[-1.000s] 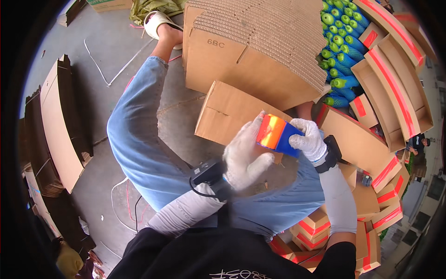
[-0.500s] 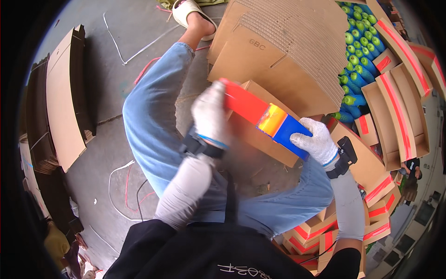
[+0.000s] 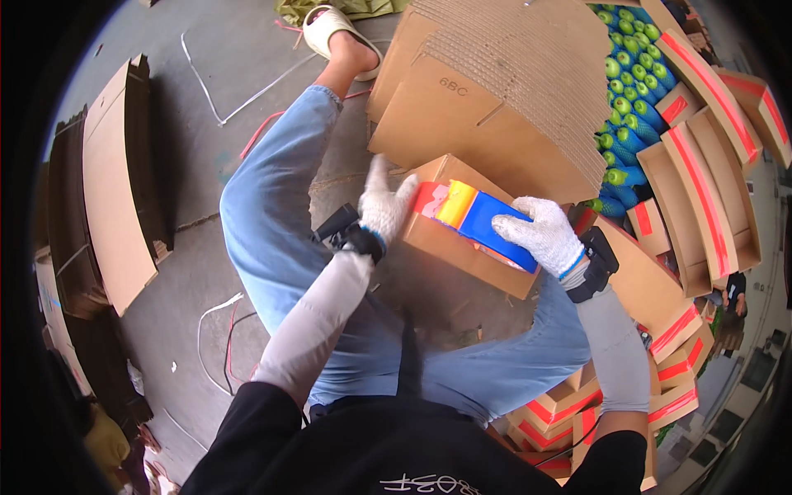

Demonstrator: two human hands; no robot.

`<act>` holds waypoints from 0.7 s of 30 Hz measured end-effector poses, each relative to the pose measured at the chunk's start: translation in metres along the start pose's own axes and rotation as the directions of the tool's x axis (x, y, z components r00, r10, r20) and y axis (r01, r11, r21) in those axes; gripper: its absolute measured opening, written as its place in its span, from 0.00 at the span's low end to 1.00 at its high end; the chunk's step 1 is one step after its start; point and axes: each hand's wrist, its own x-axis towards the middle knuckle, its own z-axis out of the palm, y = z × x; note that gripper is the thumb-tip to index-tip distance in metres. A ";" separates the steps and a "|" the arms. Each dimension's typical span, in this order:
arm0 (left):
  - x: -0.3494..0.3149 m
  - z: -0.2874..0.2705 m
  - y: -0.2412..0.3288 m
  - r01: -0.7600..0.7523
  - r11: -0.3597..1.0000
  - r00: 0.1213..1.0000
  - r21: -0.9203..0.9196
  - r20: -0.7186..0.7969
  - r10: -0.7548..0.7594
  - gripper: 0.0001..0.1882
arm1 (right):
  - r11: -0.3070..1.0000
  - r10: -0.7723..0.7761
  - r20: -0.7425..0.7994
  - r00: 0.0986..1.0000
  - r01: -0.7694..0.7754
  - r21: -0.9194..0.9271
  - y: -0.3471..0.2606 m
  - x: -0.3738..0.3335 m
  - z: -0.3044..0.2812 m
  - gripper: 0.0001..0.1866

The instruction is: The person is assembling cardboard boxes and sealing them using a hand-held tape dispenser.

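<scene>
All places are told from the small brown carton [image 3: 454, 246], which lies in front of the person, between the 2 hands. Well to the left of the carton, a stack of flat cardboard [image 3: 111, 181] stands on the grey floor [image 3: 190, 173]. Just at the carton's left end is the left hand [image 3: 384, 213], in a white glove and a little blurred. Its thumb and fingers are spread apart and seem to grip nothing; whether the thumb touches the red tape [image 3: 427, 198], I cannot tell. To lay this tape well, I think the left fingers should press its end flat on the carton, and the dispenser should be drawn straight with even tension, so that no wrinkle comes. The blue tape dispenser [image 3: 491, 221] is over the carton, its yellow front [image 3: 456, 204] toward the carton's left end, with the red tape just before it. Near the carton's right end, the right hand [image 3: 544, 235] is closed around the dispenser's rear: 1 thumb lies on top, the other fingers are mostly hidden. So the dispenser is inside the right grip, and apart from the left fingers. Farther right of the carton are boxes with red strips [image 3: 701, 194].
</scene>
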 end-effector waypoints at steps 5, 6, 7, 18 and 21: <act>-0.016 0.001 0.012 -0.152 0.988 0.948 -0.036 0.277 0.156 0.34 | 0.973 -0.007 0.103 0.995 0.031 -0.230 -0.010 0.010 0.003 0.30; -0.012 0.005 0.014 -0.168 0.986 0.941 0.008 0.299 0.158 0.35 | 0.947 0.043 0.090 0.995 -0.012 -0.322 -0.013 0.011 -0.002 0.33; -0.014 0.015 0.016 -0.288 0.954 0.936 0.077 0.235 0.264 0.35 | 0.944 0.059 0.076 0.995 -0.031 -0.328 -0.013 0.012 -0.014 0.33; -0.021 0.001 0.029 -0.223 0.966 0.936 0.128 0.306 0.176 0.33 | 0.817 0.297 -0.048 0.954 -0.280 -0.504 0.203 -0.086 -0.086 0.27; -0.018 -0.010 0.037 -0.249 0.964 0.929 0.098 0.304 0.209 0.30 | 0.918 0.342 0.082 0.936 -0.314 -0.241 0.208 -0.057 -0.072 0.26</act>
